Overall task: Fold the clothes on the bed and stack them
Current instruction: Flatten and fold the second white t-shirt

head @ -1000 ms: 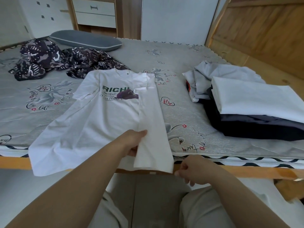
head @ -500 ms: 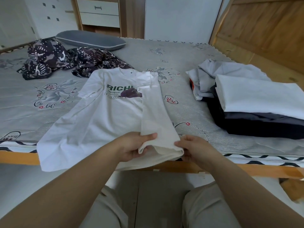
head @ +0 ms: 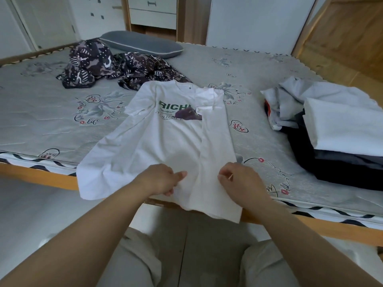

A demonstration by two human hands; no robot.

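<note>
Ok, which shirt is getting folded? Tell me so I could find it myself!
Find the grey bed, then its near edge, where both hands rest. The white T-shirt lies spread there, right side folded over. Only it has green letters and a purple picture; the stack of folded clothes to the right shows none.

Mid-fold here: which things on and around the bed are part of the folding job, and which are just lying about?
Part of the job:
white T-shirt, under left hand and right hand
patterned clothes, unfolded
folded stack
bed

Lying about:
grey pillow
drawers
</note>
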